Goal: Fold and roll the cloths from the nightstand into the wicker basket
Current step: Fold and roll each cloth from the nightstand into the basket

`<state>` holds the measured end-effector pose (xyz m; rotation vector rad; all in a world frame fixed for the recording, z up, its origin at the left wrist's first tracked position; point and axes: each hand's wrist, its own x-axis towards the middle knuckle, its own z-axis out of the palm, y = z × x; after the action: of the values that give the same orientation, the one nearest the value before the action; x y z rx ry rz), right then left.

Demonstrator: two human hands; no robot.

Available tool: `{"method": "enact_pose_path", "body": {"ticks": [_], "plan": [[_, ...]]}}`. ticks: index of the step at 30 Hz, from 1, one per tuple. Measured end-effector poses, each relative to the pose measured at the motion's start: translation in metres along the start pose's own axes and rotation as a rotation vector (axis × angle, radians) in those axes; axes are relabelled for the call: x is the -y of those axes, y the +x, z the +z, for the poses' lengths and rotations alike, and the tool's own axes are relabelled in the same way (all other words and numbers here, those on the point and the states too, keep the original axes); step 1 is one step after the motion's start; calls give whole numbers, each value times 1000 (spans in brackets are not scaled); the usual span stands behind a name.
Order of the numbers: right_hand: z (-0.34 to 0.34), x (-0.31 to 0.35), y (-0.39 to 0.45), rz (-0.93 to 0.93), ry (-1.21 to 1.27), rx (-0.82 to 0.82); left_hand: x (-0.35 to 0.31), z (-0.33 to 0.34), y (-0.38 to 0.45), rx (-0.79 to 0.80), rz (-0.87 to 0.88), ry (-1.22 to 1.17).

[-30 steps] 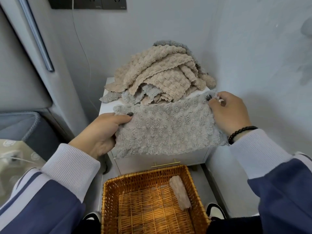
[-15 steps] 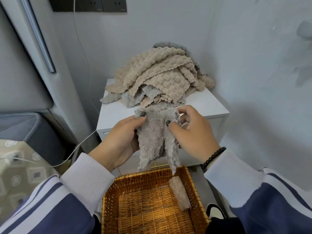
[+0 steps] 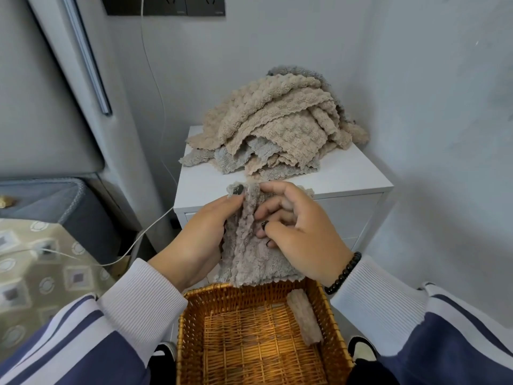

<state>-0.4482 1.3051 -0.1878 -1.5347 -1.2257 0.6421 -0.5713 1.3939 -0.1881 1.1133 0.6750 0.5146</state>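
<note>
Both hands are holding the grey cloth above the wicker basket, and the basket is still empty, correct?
Not quite. The head view shows one rolled cloth already lying along the right side of the wicker basket. The rest stands: the left hand and right hand hold the grey cloth above it.

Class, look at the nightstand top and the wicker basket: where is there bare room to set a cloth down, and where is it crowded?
Bare: the nightstand top's front strip, between the cloth pile and its front edge, and most of the wicker basket floor left of the rolled cloth. Crowded: the nightstand's back, under the pile.
</note>
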Motion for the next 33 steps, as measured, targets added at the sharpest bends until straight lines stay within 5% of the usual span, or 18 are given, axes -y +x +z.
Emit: {"method": "enact_pose_path", "body": {"ticks": [6, 12, 19, 22, 27, 33], "plan": [[-7, 1, 1, -29, 156, 74, 2, -9, -2, 21, 108, 97], [-40, 2, 5, -189, -148, -206, 3, -11, 1, 5, 86, 77], [-36, -6, -2, -288, -395, -92, 8, 0, 1, 135, -5, 35], [-38, -7, -2, -264, -383, -112, 10, 3, 5, 73, -63, 0], [-45, 2, -7, -262, -295, -28, 10, 1, 9, -83, 110, 271], [-40, -5, -5, -176, -295, 17, 11, 5, 4, 17, 230, 450]]}}
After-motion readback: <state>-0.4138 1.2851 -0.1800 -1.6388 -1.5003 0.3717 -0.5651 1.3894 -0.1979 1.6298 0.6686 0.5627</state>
